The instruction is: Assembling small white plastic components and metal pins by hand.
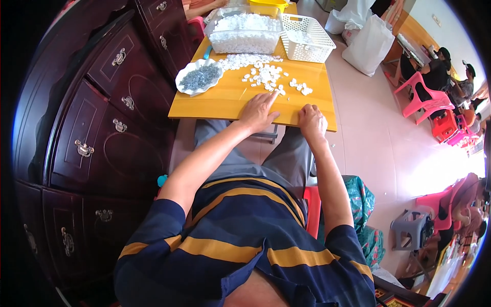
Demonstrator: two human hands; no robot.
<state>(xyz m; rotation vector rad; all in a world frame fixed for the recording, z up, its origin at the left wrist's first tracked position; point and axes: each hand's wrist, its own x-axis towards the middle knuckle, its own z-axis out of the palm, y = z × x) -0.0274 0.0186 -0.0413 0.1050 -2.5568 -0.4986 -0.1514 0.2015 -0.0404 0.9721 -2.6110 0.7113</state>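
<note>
My left hand rests on the near part of the yellow wooden table. Its fingers stretch forward and its thumb stands apart; the fingertips touch the near edge of a loose pile of small white plastic pieces. At the table's front edge, my right hand is closed with curled fingers, and whatever it may hold is hidden. Just beyond it lies a smaller cluster of white pieces. A white scalloped dish of small grey pieces stands to the left.
A clear bin of white pieces and a cream perforated basket stand at the table's far end. Dark wooden cabinets flank the left. White sacks, pink chairs and several people are to the right.
</note>
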